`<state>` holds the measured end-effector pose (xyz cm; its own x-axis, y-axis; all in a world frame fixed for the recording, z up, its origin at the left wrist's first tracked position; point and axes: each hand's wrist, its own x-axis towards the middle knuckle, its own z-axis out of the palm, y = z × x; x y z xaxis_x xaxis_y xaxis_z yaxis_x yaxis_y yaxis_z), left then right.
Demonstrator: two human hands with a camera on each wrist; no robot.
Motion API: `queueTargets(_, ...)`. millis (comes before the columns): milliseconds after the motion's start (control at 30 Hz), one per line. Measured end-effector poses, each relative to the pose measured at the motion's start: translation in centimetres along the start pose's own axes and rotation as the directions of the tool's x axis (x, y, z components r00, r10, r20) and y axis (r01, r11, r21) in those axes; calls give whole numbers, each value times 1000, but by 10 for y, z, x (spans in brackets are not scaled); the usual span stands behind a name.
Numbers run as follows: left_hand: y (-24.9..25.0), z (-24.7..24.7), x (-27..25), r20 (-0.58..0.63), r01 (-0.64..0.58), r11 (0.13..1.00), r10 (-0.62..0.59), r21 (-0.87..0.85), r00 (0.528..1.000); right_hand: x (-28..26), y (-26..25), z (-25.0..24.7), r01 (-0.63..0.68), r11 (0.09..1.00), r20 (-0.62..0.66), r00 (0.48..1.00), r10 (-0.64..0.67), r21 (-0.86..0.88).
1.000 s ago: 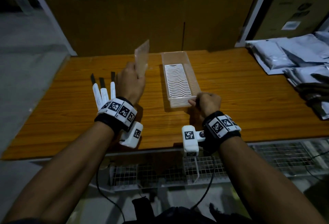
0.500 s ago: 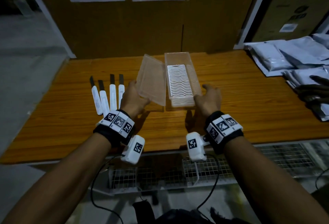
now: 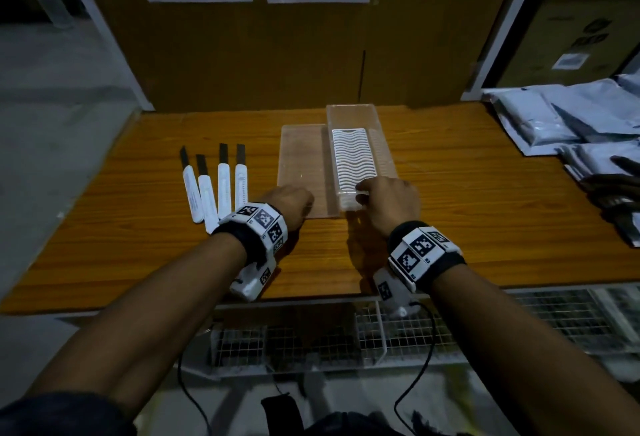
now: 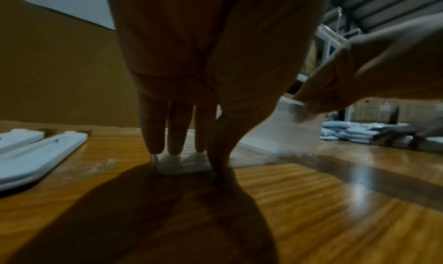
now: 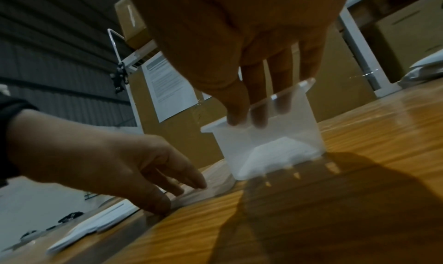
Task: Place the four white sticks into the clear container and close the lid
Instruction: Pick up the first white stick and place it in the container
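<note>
On the desk (image 3: 450,228) the open container (image 3: 381,145) stands under the right hand (image 3: 388,203), whose fingers (image 5: 260,114) hook its near rim. The lid (image 3: 301,165) lies flat beside it, pressed by the left hand's (image 3: 287,200) straight fingers (image 4: 154,135). The four sticks (image 3: 214,186) lie just left of those fingers, long axes pointing away, so the left hand is nearer.

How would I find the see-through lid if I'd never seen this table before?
Look at the wooden table and find the clear container with a wavy white insert in the middle. The lid lies flat right beside it, on the side toward the four white sticks, with the left hand on its near edge. Unlike the container, it's a flat sheet without tall walls.
</note>
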<state>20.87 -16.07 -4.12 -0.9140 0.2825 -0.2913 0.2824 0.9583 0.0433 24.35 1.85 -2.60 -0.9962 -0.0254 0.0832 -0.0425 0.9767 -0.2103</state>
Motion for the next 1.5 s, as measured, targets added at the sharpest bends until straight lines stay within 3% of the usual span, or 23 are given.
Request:
queueTargets(233, 28, -10, 27, 89, -62, 997, 59, 37, 994, 6, 28, -7, -76, 995, -35, 996, 79, 68)
queueTargets(500, 62, -15, 67, 43, -151, 986, 148, 77, 988, 26, 64, -18, -186, 972, 18, 983, 185, 141)
queueTargets(1033, 90, -24, 103, 46, -145, 986, 142, 86, 989, 60, 94, -29, -192, 970, 51, 981, 187, 147)
queueTargets(1167, 88, -21, 104, 7, -80, 996, 80, 43, 997, 57, 99, -28, -154, 977, 27, 988, 151, 147)
queueTargets(1267, 78, -23, 91, -54, 54, 998, -55, -21, 997, 52, 94, -26, -35, 993, -63, 997, 42, 111)
queueTargets(1400, 59, -23, 57, -93, 180, 984, -178, 13, 980, 43, 74, -24, 117, 987, -174, 980, -97, 106)
queueTargets(1500, 37, -15, 27, -152, 258, 965, -261, -38, 953, 37, 57, -20, 192, 973, -171, 971, -169, 129)
